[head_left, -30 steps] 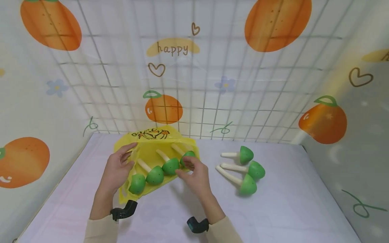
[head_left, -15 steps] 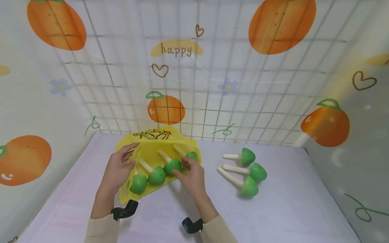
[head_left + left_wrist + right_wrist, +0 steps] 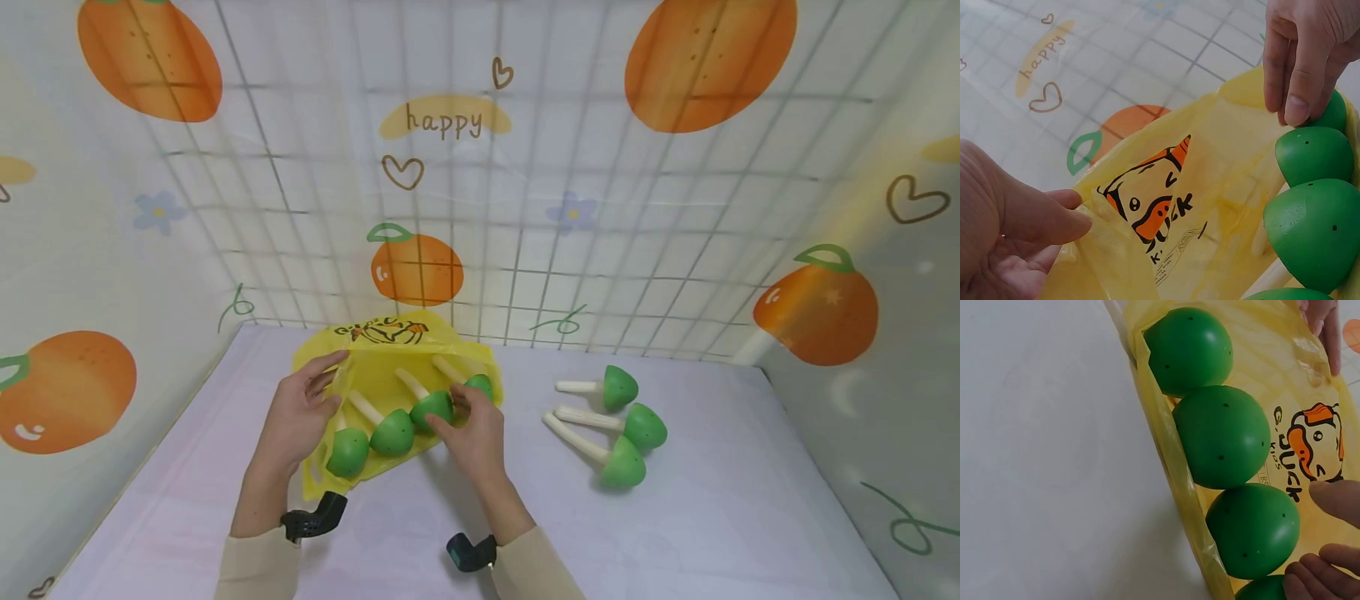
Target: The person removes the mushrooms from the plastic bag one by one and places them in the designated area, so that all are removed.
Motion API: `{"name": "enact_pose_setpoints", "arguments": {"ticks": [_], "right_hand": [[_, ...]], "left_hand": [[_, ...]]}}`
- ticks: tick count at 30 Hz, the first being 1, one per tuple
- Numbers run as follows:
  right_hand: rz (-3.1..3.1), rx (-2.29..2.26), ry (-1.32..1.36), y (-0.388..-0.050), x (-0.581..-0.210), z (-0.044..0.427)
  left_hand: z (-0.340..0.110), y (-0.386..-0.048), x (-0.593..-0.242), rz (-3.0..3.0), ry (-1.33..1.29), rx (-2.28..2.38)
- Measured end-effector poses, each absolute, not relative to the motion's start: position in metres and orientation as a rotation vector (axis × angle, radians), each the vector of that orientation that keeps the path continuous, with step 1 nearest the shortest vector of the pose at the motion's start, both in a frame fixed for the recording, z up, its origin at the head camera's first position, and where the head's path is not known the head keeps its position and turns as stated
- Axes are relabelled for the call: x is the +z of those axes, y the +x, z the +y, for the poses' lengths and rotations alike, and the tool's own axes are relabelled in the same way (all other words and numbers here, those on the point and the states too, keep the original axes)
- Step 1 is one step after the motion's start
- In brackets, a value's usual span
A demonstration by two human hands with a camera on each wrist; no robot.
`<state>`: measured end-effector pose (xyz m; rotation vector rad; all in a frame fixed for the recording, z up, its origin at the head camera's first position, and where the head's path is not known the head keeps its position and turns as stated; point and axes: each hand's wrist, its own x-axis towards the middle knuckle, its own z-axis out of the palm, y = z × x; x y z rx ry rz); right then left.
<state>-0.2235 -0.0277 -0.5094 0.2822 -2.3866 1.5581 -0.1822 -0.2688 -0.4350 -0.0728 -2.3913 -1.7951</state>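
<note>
A yellow plastic bag (image 3: 442, 340) with a duck print lies with its mouth toward me. Several mushroom-shaped things with green domed heads and pale stems lie in a slanting row in it, heads toward the mouth; one green-headed piece (image 3: 393, 432) is near the middle. My left hand (image 3: 298, 412) pinches the bag's left edge between thumb and finger, clearest in the left wrist view (image 3: 1016, 219). My right hand (image 3: 477, 433) is at the row's right end, its fingertips touching the rightmost green head (image 3: 1266, 589). Its thumb stands apart from the fingers.
Three more green-headed pieces (image 3: 624, 462) lie on the white tabletop (image 3: 697, 517) to the right of the bag, stems pointing left. A white sheet printed with oranges (image 3: 417, 269) hangs over a wire grid behind and at the sides.
My right hand has moved slightly left relative to the bag, and more of the rightmost green head shows. My left hand stays at the bag's edge. The head view has shifted slightly.
</note>
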Motion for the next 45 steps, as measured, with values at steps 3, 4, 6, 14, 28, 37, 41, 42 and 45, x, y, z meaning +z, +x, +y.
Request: {"name": "enact_pose_setpoints", "arguments": {"ticks": [3, 4, 6, 14, 28, 37, 41, 42, 45], "right_hand": [[-2.385, 1.555, 0.267, -0.225, -0.511, -0.030], [-2.385, 1.553, 0.265, -0.226, -0.512, -0.030], [-2.382, 1.560, 0.263, -0.227, -0.514, -0.032], [-2.409, 1.513, 0.253, -0.229, -0.518, -0.038], [-2.402, 1.328, 0.289, -0.231, -0.524, -0.042], [-2.418, 1.264, 0.311, -0.230, -0.528, -0.044], [-2.447, 1.252, 0.313, -0.230, -0.528, -0.044], [-2.453, 1.249, 0.315, -0.230, -0.528, -0.045], [-2.480, 1.234, 0.320, -0.231, -0.529, -0.045]], "left_hand": [[-0.269, -0.183, -0.436, -2.393, -0.061, -1.797], [-0.269, -0.183, -0.436, -2.391, -0.060, -1.799], [-0.269, -0.183, -0.437, -2.392, -0.060, -1.798], [-0.272, -0.186, -0.440, -2.403, -0.056, -1.789], [-0.270, -0.184, -0.437, -2.402, -0.034, -1.808], [-0.272, -0.185, -0.440, -2.426, -0.020, -1.779], [-0.272, -0.185, -0.440, -2.427, -0.021, -1.779], [-0.272, -0.185, -0.440, -2.426, -0.022, -1.779], [-0.271, -0.185, -0.440, -2.426, -0.021, -1.778]]}}
